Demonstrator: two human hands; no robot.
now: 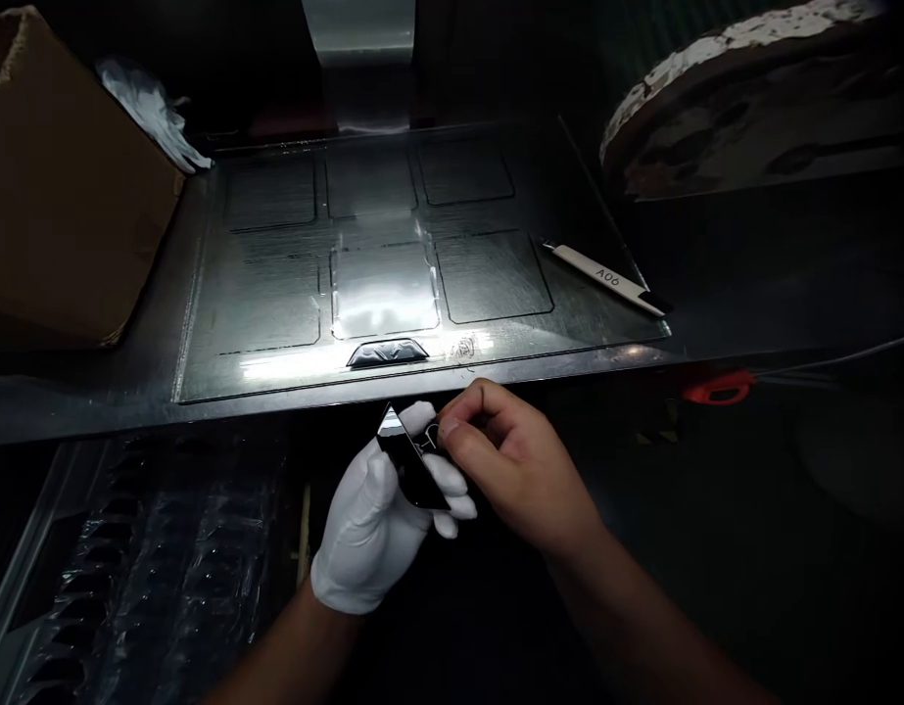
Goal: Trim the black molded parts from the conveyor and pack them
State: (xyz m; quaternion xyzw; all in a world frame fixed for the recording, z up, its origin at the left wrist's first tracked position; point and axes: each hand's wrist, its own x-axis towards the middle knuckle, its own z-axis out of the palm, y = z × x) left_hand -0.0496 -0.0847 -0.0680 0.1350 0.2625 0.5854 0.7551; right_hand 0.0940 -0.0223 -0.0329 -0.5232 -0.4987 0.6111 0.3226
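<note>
white-gloved left hand (374, 529) grips a dark piece (416, 475) — right hand (514, 460) curled alongside.

I see passage across the flat plate (488, 279), between the cardboard box (70, 206) walling off the left and the A06-marked tool (598, 273) slanting on the right. A small dark piece (388, 352) obstructs the near edge; a bulky round object (760, 113) blocks the far right.

The held piece (416, 472) looks smooth and glossy, the glove (359, 543) matt cloth.
</note>
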